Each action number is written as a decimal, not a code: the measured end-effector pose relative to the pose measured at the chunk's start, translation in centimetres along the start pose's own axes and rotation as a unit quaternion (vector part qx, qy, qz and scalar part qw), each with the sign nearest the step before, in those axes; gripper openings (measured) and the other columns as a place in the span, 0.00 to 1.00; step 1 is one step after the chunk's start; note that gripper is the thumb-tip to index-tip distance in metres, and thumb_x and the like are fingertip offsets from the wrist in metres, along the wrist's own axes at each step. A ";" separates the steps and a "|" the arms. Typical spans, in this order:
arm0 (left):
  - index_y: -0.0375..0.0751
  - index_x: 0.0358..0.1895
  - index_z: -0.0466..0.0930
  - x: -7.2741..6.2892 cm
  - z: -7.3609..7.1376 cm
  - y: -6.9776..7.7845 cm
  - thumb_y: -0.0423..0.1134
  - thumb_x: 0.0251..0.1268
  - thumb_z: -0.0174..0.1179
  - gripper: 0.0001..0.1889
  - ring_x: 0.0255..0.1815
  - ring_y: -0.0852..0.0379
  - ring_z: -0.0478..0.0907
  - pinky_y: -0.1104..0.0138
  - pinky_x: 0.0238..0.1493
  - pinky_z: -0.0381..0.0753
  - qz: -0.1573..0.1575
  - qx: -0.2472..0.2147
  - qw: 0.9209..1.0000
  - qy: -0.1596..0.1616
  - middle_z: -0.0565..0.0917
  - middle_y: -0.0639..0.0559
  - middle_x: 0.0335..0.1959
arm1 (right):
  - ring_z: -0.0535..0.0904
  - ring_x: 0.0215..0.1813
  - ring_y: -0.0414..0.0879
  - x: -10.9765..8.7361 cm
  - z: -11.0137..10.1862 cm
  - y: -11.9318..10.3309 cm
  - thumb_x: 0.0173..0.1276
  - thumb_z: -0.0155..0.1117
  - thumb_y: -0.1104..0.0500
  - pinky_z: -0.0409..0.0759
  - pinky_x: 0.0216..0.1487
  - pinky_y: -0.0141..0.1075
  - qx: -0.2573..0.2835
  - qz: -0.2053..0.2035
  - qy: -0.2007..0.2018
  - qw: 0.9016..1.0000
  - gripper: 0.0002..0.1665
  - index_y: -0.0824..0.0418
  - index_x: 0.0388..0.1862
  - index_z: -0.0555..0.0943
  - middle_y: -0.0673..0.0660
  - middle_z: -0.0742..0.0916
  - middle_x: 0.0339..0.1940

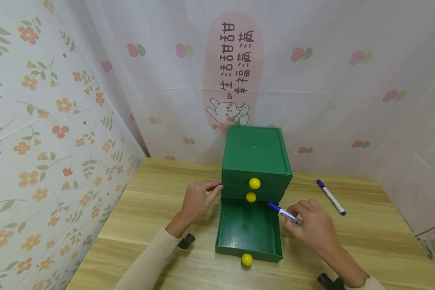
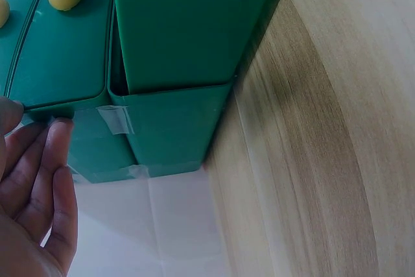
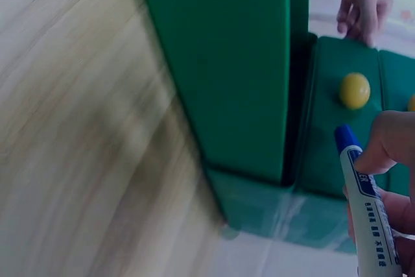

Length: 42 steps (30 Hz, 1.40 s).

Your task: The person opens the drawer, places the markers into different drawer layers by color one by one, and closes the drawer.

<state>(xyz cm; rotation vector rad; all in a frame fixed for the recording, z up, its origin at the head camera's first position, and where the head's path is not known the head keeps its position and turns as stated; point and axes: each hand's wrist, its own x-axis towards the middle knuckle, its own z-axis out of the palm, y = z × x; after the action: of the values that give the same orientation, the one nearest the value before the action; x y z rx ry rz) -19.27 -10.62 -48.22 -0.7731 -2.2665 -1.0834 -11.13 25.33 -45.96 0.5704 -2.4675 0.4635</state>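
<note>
A green drawer cabinet (image 1: 255, 149) with yellow ball knobs stands at the back of the table. Its bottom drawer (image 1: 248, 229) is pulled out and bare inside, while the two drawers above are pushed in. My left hand (image 1: 201, 198) touches the cabinet's left front edge, thumb at the front and fingers along the side, as the left wrist view shows. My right hand (image 1: 310, 225) pinches a white marker with a blue cap (image 1: 284, 213) between thumb and fingers. The capped end points up and left over the right side of the open drawer.
A second blue-capped marker (image 1: 331, 197) lies on the wooden table (image 1: 369, 225) to the right of the cabinet. Printed curtains (image 1: 166, 100) hang behind and at the left. Black wrist-worn pieces (image 1: 186, 241) show by both forearms.
</note>
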 end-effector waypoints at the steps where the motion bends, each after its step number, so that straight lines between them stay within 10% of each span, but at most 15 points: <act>1: 0.34 0.48 0.95 0.0 0.0 0.0 0.35 0.76 0.72 0.08 0.39 0.52 0.93 0.59 0.41 0.93 0.000 0.000 1.000 0.000 0.95 0.46 0.42 | 0.73 0.33 0.40 0.2 0.1 -0.2 0.51 0.80 0.60 0.71 0.24 0.32 0.003 -0.007 0.000 1.000 0.07 0.53 0.28 0.88 0.43 0.85 0.27; 21: 0.34 0.46 0.95 0.1 0.0 0.1 0.36 0.76 0.72 0.08 0.39 0.51 0.94 0.60 0.42 0.93 0.004 0.010 1.000 0.000 0.95 0.46 0.42 | 0.72 0.30 0.38 3.8 1.6 -5.6 0.56 0.83 0.57 0.76 0.28 0.29 0.013 -0.096 -0.109 0.989 0.08 0.56 0.30 0.89 0.44 0.85 0.27; 42: 0.35 0.47 0.95 0.1 0.0 0.1 0.37 0.77 0.72 0.08 0.41 0.52 0.94 0.61 0.43 0.93 -0.015 0.013 1.000 -0.009 0.95 0.47 0.44 | 0.69 0.19 0.37 7.0 4.3 -8.3 0.65 0.82 0.58 0.70 0.18 0.27 0.006 -0.138 -0.261 0.955 0.11 0.56 0.25 0.88 0.45 0.81 0.21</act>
<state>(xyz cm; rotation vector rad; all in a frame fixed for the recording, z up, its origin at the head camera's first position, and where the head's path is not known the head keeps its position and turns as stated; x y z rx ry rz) -19.29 -10.50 -48.09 -0.7445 -2.3099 -1.0612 -14.29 14.32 -43.57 1.1493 -2.8067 0.2340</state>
